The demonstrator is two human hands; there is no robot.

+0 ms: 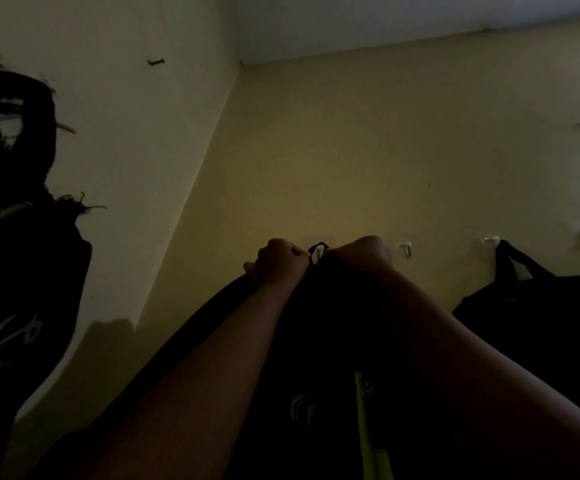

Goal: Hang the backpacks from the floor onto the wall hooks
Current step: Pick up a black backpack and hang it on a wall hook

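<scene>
Dim room. I see both arms raised to far wall (351, 150). Left hand (280, 261) curled tight on top of black backpack (319, 341). Right hand (368, 254) fisted on same top edge, just beside. Carry loop (317, 252) pokes up between knuckles, against wall; can't tell if hooked. Lime strip (368, 427) near on backpack. Right: bare wall hook (407, 248), then second black bag (541, 306) hanging. Left wall: another dark bag (15, 254).
</scene>
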